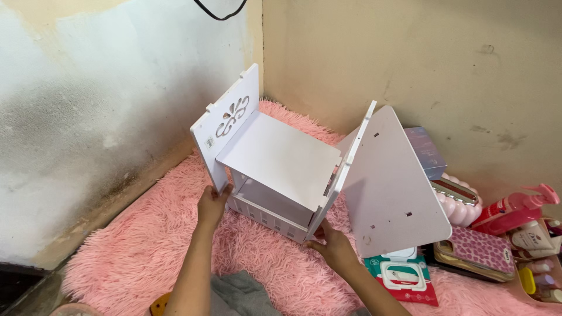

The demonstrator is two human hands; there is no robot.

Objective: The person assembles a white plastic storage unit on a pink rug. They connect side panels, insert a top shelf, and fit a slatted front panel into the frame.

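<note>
Head view, looking down into a room corner.

White shelf unit (275, 175) sits on the pink fluffy rug (146, 246), tucked near the corner where the stained wall (88, 117) meets the beige wall (410, 58). Unit is part-built: flat shelf board (281, 155) slotted between two side panels, low fence-pattern rail (263, 215) along the bottom front.

Left side panel (225, 126) stands upright, cut-out scroll pattern near the top. Right side panel (348, 169) is tilted, top leaning outward. A loose rounded white board (398, 193) leans against that side, small slots and holes showing on its face.

Left hand (212, 205): fingers wrapped round the lower edge of the left side panel, holding it. Right hand (333, 243): at the bottom front corner of the right side panel, fingers curled against the panel foot, gripping it. Both forearms come in from the bottom of the frame.

Clutter to the right, clear of the hands: wet-wipes pack (404, 278) flat on the rug, partly under the loose board; pink patterned phone case (477, 248); pink shell-shaped case (462, 202); pale box (427, 152) behind the board; pink pump bottle (515, 205) at the far right, with small bottles below it in a tray I can't make out fully.

Grey cloth (240, 292) at bottom centre between the forearms. Black cable (219, 11) loops at the top edge.
</note>
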